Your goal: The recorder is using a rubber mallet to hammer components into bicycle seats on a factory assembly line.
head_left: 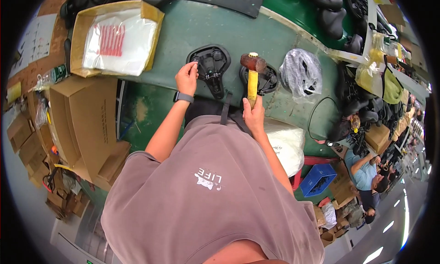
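A hammer with a dark reddish head [253, 63] and a yellow handle is upright in my right hand [254, 112], whose fingers wrap the handle's lower end. Its head is raised in front of a black bicycle saddle [267, 82] lying underside up, partly hidden behind the hammer. To the left lies another black bicycle saddle [215, 57], also underside up, with its narrow nose toward me. My left hand [187, 80] is at this saddle's left edge, thumb and fingers pinched together. Whatever is between those fingertips is too small to make out.
The saddles lie on a green workbench [169, 30]. A yellowish box [153, 23] at left holds white sheeting and red strips. Clear plastic wraps a dark item [300, 74] at right. A cardboard carton [85, 122], a white sack [284, 145] and a blue crate [318, 179] stand around.
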The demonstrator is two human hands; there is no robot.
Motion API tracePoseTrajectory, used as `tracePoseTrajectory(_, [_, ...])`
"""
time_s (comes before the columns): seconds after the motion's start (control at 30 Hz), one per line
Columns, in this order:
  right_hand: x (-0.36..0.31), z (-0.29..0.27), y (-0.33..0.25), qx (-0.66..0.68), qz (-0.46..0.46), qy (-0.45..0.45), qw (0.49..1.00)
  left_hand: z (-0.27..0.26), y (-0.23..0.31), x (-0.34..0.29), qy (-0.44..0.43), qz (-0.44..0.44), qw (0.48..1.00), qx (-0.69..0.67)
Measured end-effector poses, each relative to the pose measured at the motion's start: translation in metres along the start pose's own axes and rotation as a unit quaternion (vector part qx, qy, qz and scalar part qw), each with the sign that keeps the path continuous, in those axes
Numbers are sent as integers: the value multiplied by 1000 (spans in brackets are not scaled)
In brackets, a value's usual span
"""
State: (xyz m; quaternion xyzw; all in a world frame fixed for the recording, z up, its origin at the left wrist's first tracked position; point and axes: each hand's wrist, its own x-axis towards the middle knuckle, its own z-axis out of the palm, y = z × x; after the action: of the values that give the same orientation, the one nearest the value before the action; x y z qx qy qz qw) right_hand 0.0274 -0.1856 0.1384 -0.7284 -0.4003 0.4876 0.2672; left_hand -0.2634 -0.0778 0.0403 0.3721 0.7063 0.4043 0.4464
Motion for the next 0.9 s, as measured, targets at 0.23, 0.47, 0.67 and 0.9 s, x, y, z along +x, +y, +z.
tracePoseTrajectory(0.23, [-10,32,-5,-38,-36,-34,998,2,-13,0,88,116,989,-32])
tracePoseTrajectory(0.47, [-16,52,-25,-58,-55,-49,996,1,-16,9,81,61,990,-102])
tracePoseTrajectory(0.67, [-12,70,-44,-108,-140,-58,983,-6,-29,16,49,14,986,-157])
tracePoseTrajectory(0.9, [-3,82,-55,-107,-168,-63,978,-15,-27,26,18,134,986,-102])
